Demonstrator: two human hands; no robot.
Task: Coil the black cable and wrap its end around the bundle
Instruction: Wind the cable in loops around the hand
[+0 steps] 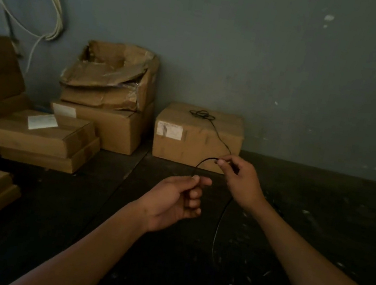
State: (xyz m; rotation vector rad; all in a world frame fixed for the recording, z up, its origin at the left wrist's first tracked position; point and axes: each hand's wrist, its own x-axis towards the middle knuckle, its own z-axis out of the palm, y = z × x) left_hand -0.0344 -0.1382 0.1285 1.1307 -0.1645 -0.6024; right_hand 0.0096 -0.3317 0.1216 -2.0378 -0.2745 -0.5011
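Both hands sit mid-frame in my head view. My left hand (172,202) pinches the thin black cable (202,163) between thumb and forefinger, other fingers curled. My right hand (240,178) pinches it higher, a smooth arc bridging them. One strand climbs to a loose tangle atop the matte cardboard box (182,139); another droops toward the dark, speckled floor (317,226).

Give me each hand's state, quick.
Left hand: closed, pinching the black cable.
Right hand: closed, pinching the same cable further along.
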